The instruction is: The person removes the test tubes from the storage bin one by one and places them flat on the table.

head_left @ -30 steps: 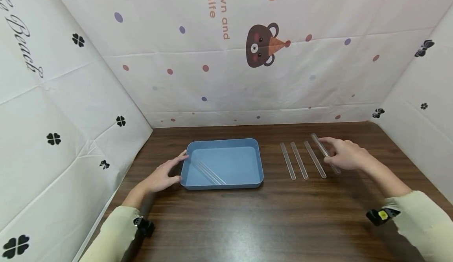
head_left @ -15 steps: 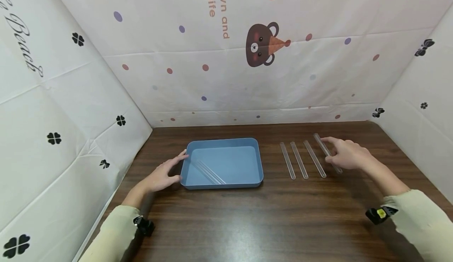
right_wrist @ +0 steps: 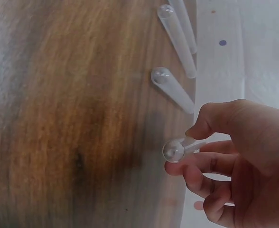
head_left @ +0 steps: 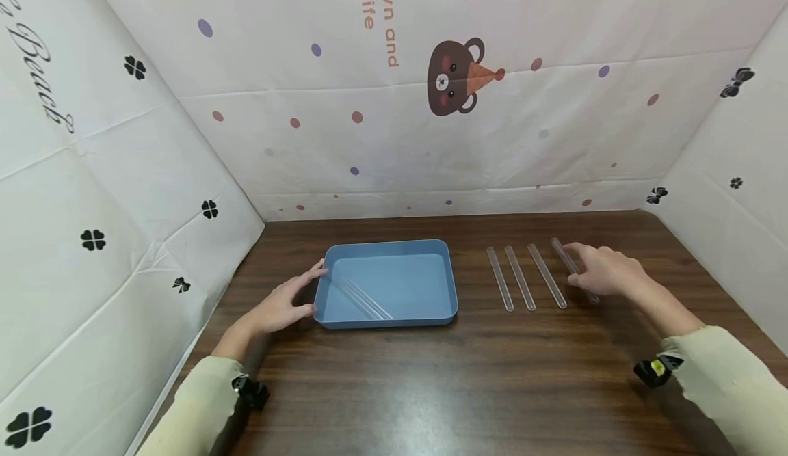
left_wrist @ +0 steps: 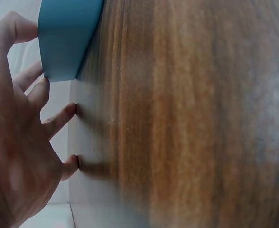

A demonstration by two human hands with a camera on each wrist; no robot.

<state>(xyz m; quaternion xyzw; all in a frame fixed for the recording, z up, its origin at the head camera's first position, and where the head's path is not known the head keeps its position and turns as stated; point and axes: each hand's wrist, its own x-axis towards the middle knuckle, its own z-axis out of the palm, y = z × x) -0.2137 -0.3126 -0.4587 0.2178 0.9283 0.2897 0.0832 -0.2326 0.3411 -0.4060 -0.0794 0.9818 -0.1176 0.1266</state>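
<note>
Two clear tubes [head_left: 363, 299] lying in blue tray [head_left: 448, 299]; left hand [head_left: 280, 305] flat against tray edge, right hand [head_left: 606, 271] pinching another tube [right_wrist: 173, 150].

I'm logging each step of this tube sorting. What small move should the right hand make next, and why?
Probably lift the pinched tube clear of the table and carry it left toward the blue tray. The right hand already pinches it, two tubes lie in the tray, and the left hand touches the tray's side.

The back wall sheet [head_left: 431, 100] reads "and" and "of life" in orange.
</note>
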